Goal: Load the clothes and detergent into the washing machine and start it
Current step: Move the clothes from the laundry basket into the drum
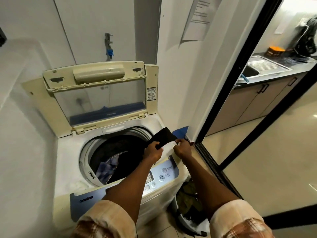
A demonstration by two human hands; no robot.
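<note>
A white top-loading washing machine (68, 152) stands in front of me with its lid (96, 93) raised against the wall. A black garment (163, 137) hangs from above the machine's right rim down into the drum (109, 152). My left hand (153, 151) grips its near edge. My right hand (182, 148) pinches the cloth's right corner, just above the machine's right side. A blue patterned cloth (108, 169) lies inside the drum. The control panel (163, 174) with round buttons sits below my hands.
A laundry basket (187, 200) with dark and olive clothes stands on the floor right of the machine. A tap (109, 47) is on the back wall. A black-framed doorway (240, 83) at right opens onto a kitchen counter with a sink (262, 67).
</note>
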